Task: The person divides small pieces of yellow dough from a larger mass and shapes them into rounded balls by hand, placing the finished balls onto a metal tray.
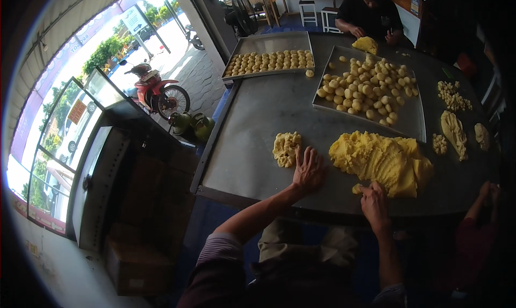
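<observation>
My left hand (310, 171) rests on the metal table with its fingers stretched out, at the right edge of a flattened lump of pale dough (286, 148). Whether its fingertips press into the dough is hard to make out. My right hand (374, 205) is closed, with a small piece of yellow paste (357, 188) pinched at its fingertips. Just beyond this hand lies a large soft mound of yellow paste (381, 165), its surface ridged and torn.
A tray of many round dough balls (371, 87) stands beyond the mound. Farther left, another tray (269, 69) holds neat rows of balls. Dough pieces (454, 133) lie at the right. Across the table a co-worker (371, 12) sits by a yellow lump (365, 44); another person's hands (488, 192) show at the right.
</observation>
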`<state>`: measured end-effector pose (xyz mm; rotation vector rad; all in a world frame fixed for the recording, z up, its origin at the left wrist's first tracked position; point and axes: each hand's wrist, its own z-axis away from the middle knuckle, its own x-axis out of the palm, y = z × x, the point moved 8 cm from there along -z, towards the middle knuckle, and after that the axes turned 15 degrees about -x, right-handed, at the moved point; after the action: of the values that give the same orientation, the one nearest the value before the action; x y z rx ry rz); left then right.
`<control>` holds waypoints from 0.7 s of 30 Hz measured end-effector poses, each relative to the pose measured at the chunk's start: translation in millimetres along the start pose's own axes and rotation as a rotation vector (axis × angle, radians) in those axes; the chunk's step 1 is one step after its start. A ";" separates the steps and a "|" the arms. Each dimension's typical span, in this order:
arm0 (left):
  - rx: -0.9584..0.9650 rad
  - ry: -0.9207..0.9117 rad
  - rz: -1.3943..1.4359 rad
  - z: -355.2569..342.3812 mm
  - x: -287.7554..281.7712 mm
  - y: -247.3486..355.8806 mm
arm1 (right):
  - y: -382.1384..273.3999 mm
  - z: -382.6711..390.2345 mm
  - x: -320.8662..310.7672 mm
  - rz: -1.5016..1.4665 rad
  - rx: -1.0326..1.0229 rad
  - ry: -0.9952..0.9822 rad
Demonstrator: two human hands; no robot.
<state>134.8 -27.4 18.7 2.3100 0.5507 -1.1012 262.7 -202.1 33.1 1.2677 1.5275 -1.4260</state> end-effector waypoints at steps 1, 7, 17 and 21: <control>0.063 0.028 -0.019 -1.5 6.3 3.3 | 8.5 -2.8 -6.6 -0.003 0.036 0.068; 0.044 -0.132 0.031 -11.5 13.4 -3.1 | 8.0 19.2 11.3 0.211 0.078 0.229; -0.002 -0.134 -0.228 5.1 17.2 -3.6 | 6.9 29.1 12.7 -0.123 0.125 0.433; -0.242 -0.245 -0.176 5.5 13.8 -10.5 | -4.1 7.5 7.3 0.102 -0.016 0.214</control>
<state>133.8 -20.6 1.8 1.9153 0.7561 -1.2993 255.8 -207.6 26.3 1.5060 1.5850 -1.2428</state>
